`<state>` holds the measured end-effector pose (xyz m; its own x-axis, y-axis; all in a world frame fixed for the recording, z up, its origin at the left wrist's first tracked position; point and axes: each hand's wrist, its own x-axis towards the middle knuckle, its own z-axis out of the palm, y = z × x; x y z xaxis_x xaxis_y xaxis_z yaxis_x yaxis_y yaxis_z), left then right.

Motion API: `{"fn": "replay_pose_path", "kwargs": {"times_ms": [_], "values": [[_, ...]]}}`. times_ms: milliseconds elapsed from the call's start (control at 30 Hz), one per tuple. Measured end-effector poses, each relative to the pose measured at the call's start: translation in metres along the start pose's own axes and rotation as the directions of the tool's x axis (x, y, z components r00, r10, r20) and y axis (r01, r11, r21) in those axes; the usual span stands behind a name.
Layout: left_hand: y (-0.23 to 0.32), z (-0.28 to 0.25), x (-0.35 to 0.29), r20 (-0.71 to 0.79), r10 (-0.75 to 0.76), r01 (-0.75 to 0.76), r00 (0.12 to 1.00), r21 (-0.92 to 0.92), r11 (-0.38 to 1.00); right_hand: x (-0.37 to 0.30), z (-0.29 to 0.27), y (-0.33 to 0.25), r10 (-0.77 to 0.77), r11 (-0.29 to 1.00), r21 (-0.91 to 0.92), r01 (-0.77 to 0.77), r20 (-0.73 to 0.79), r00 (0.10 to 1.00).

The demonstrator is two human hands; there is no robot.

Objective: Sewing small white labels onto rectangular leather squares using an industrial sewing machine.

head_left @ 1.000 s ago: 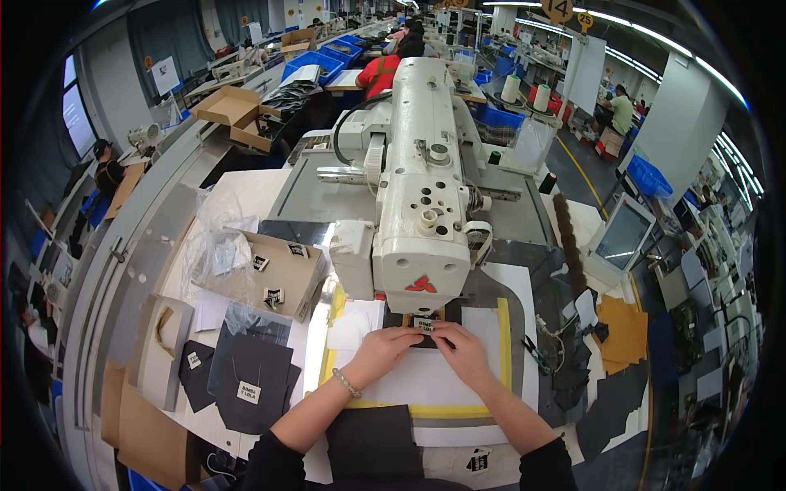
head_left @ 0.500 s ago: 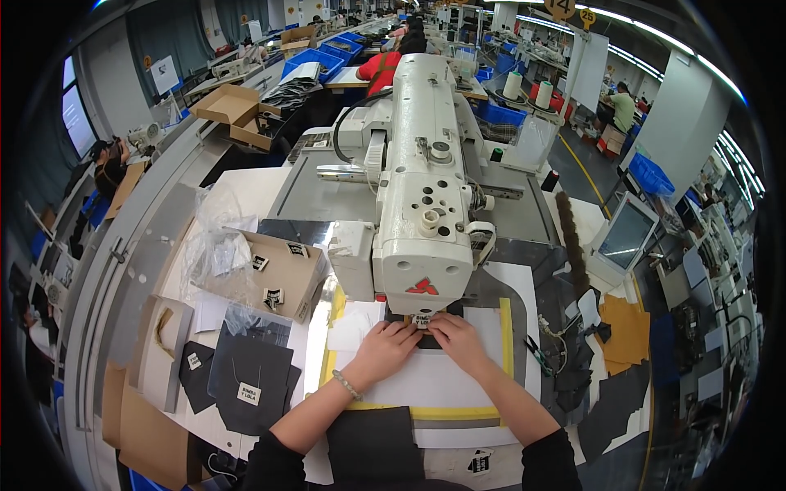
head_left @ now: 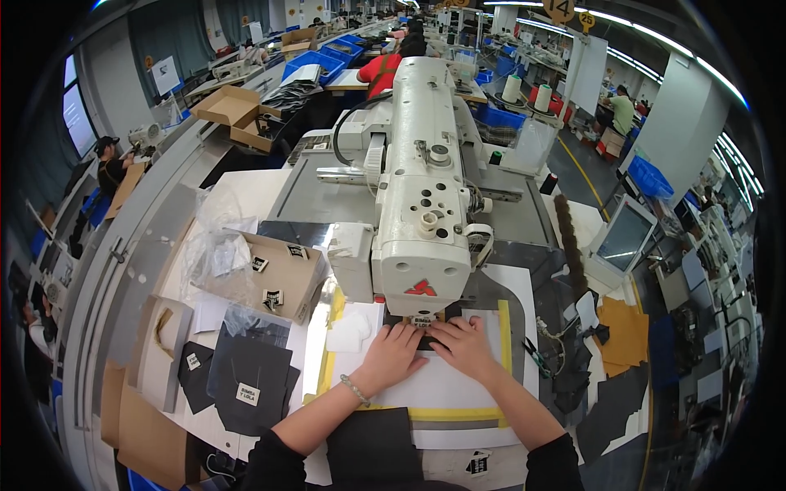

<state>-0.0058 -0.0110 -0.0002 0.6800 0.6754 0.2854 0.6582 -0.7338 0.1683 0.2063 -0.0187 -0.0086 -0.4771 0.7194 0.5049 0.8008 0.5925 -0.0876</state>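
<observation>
A small pale label with dark print lies on a black fabric piece beneath the head of a large white sewing machine. My left hand lies palm down, with its fingers stretched toward the label's left side. From the other side my right hand rests with its fingers spread, and its fingertips touch the label's right edge. Both hands press on the work lightly bent, and my fingers partly cover the black fabric. Under them lies a white template sheet bordered with yellow tape.
To the left, an open cardboard box holds several labels beside black pieces. Scissors with dark green handles, black scraps and a tilted screen are at the right. Another black piece lies near me.
My fingers have shifted slightly and flattened around the label, which shows more fully. My right fingers have spread outward. The machine head has not visibly moved.
</observation>
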Motion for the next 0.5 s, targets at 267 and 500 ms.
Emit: {"fn": "replay_pose_path", "kwargs": {"times_ms": [267, 500], "values": [[-0.037, -0.005, -0.004, 0.001, -0.044, 0.044, 0.999, -0.063, 0.997, 0.002, -0.003, -0.003, -0.007, 1.000, -0.027, 0.011, 0.168, 0.986], [-0.037, -0.001, 0.001, 0.055, -0.062, 0.057, 0.997, 0.074, 0.996, 0.004, 0.004, 0.011, -0.035, 0.988, 0.154, -0.002, 0.235, 0.971]]}}
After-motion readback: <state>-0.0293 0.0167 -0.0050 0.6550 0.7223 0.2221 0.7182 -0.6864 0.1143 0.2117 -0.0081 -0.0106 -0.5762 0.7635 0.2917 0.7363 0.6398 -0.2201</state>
